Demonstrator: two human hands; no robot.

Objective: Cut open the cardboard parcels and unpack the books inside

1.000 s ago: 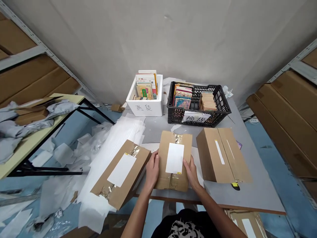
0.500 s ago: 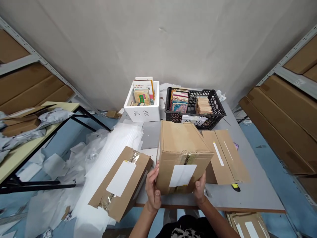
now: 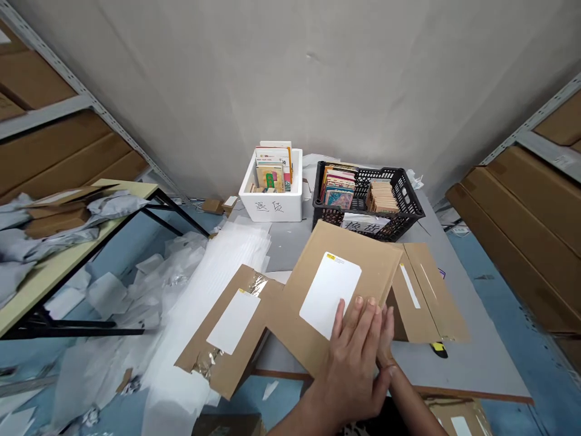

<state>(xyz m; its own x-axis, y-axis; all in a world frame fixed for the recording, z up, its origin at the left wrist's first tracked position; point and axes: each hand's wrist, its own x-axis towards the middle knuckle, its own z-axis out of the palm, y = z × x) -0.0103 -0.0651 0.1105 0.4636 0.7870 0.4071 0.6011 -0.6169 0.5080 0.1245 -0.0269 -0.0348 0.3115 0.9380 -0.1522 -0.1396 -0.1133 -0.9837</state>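
Observation:
A tilted cardboard parcel (image 3: 363,260) with a white label (image 3: 330,295) on its upper face fills the middle of the view, its far edge over the grey table (image 3: 472,363). My left hand (image 3: 351,363) lies spread on its near corner. My right hand (image 3: 387,336) sits just behind it against the same edge, partly hidden by my left hand. To the left, a flat cardboard parcel (image 3: 222,339) with a white label and clear tape lies apart from both hands. Another cardboard parcel (image 3: 420,297) stands behind my right hand to the right.
A white foam box (image 3: 272,209) and a black plastic crate (image 3: 367,227) hold books at the table's far side. A stack of white foam sheets (image 3: 218,284) lies on the left. A yellow-handled cutter (image 3: 439,349) sits on the table. Shelves of cartons flank both sides.
The parcel has tipped from standing on its edge to a slanted pose, its large labelled face now upward. My left hand has moved across onto its near corner, and the view has shifted slightly.

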